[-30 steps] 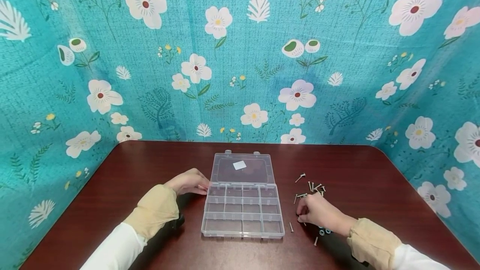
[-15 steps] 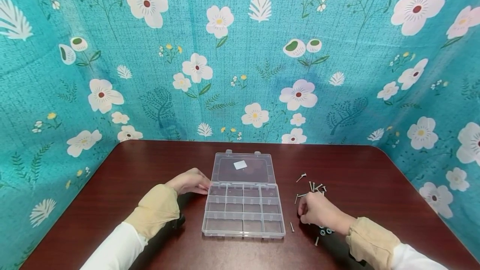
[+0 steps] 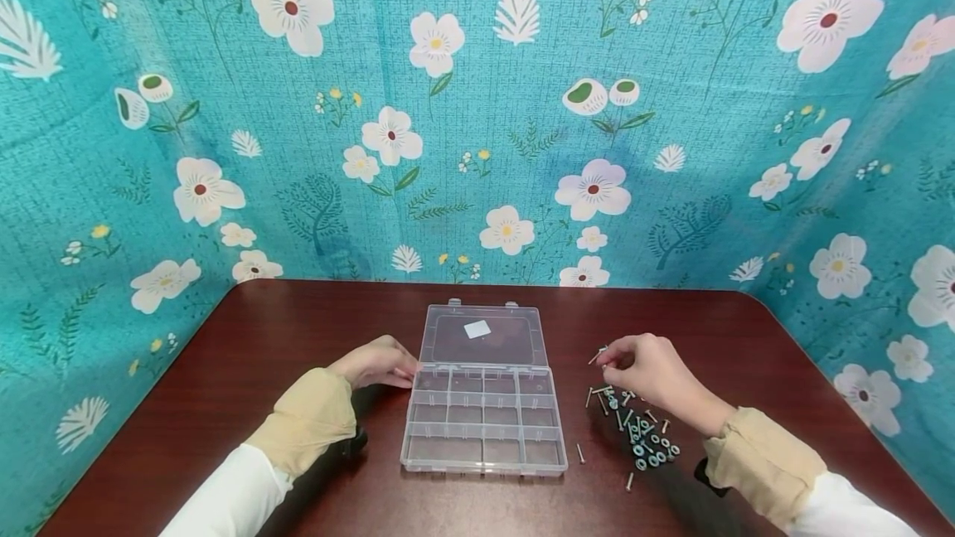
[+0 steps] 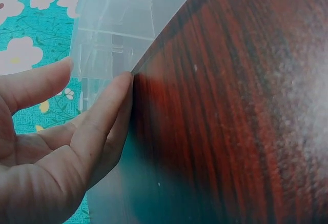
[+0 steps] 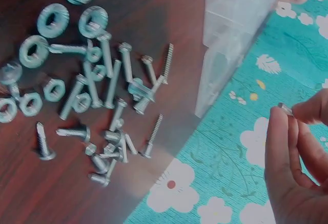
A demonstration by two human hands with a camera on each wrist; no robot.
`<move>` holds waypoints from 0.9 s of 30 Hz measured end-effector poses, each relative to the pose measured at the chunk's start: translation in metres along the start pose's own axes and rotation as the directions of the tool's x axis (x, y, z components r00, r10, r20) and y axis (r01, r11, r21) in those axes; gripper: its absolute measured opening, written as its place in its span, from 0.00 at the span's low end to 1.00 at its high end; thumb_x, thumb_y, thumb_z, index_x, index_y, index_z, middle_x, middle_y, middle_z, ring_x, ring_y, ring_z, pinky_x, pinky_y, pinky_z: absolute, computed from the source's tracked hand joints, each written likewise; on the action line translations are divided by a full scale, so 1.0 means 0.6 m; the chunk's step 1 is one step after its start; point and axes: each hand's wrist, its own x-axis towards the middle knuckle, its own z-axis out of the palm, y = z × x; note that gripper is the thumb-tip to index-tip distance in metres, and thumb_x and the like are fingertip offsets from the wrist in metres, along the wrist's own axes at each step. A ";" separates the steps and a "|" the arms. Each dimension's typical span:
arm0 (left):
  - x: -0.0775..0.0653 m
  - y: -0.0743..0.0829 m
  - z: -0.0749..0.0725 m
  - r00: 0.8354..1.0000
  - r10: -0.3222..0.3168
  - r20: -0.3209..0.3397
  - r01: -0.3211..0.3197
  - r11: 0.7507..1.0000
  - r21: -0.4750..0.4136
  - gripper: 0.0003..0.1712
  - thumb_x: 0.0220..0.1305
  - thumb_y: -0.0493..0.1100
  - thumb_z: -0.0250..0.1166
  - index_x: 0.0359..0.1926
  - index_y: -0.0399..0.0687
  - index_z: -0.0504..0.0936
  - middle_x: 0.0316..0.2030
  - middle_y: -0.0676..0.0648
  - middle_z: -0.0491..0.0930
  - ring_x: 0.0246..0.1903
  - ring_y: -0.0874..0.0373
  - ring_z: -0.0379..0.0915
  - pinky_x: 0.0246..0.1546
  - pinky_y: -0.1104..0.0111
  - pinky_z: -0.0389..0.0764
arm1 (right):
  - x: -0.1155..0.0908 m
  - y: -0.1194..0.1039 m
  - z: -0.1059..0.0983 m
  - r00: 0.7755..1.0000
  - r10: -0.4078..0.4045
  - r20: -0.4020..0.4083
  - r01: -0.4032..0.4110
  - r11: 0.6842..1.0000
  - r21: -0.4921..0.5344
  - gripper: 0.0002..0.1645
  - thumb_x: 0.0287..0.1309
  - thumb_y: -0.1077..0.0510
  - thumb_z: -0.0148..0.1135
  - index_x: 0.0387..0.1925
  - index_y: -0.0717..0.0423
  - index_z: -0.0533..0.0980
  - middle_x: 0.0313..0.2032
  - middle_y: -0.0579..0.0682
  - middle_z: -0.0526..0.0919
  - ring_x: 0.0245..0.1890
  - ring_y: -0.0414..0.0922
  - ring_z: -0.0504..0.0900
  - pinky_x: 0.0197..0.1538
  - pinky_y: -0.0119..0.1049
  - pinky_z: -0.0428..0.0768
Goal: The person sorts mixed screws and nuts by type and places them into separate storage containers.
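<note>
My left hand rests beside a clear plastic compartment box, its fairly straight fingertips at the box's left side. In the left wrist view, the fingertips meet the box edge and the thumb stands apart. My right hand is raised above the loose hardware, right of the box. Thumb and index finger pinch a small shiny metal piece; most of it is hidden, so I cannot tell its kind. Screws, nuts and washers lie scattered below that hand.
The box's transparent lid lies folded back behind it, bearing a white label. Single screws lie apart, one screw beside the box and another screw nearer the front. A flowered curtain hangs behind the dark red table.
My right hand has risen away from the pile, up and slightly right, with a small metal piece pinched in it, uncovering screws, nuts and washers. The left hand and the box stay put.
</note>
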 end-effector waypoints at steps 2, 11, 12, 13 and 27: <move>0.001 -0.001 0.000 1.000 -0.005 -0.007 0.005 1.000 -0.002 0.12 0.57 0.30 0.59 0.40 0.23 0.78 0.31 0.41 0.81 0.31 0.56 0.77 0.39 0.62 0.82 | 0.001 -0.002 -0.005 1.000 -0.004 -0.029 0.004 1.000 0.004 0.05 0.43 0.65 0.63 0.26 0.54 0.81 0.23 0.44 0.80 0.20 0.39 0.71 0.19 0.28 0.71; 0.001 -0.001 0.002 1.000 -0.018 -0.018 0.018 1.000 -0.007 0.12 0.57 0.30 0.59 0.39 0.23 0.78 0.30 0.42 0.80 0.30 0.56 0.76 0.39 0.63 0.82 | 0.003 -0.010 -0.011 0.989 -0.049 -0.142 0.061 0.995 0.080 0.06 0.47 0.66 0.65 0.30 0.54 0.81 0.28 0.45 0.81 0.24 0.39 0.75 0.25 0.28 0.75; 0.000 0.000 0.002 1.000 -0.018 -0.016 0.018 1.000 -0.009 0.12 0.57 0.30 0.59 0.39 0.22 0.77 0.30 0.42 0.80 0.30 0.57 0.76 0.39 0.63 0.82 | 0.003 -0.011 -0.011 0.988 -0.052 -0.149 0.066 0.994 0.089 0.06 0.47 0.66 0.65 0.30 0.54 0.81 0.28 0.45 0.81 0.24 0.39 0.75 0.25 0.28 0.76; -0.001 0.001 0.002 1.000 -0.018 -0.015 0.018 1.000 -0.011 0.12 0.57 0.30 0.59 0.40 0.22 0.77 0.30 0.42 0.80 0.30 0.57 0.76 0.39 0.63 0.82 | 0.004 -0.013 -0.012 0.986 -0.056 -0.156 0.071 0.993 0.098 0.06 0.47 0.66 0.65 0.30 0.54 0.81 0.28 0.45 0.81 0.25 0.39 0.75 0.26 0.28 0.76; -0.002 0.003 0.003 1.000 -0.014 -0.028 0.014 1.000 0.007 0.12 0.57 0.30 0.58 0.40 0.24 0.78 0.31 0.42 0.81 0.32 0.55 0.77 0.40 0.62 0.81 | 0.020 -0.047 -0.005 0.991 -0.050 -0.124 0.085 0.952 0.295 0.06 0.49 0.65 0.65 0.32 0.58 0.80 0.24 0.47 0.82 0.23 0.40 0.78 0.25 0.29 0.77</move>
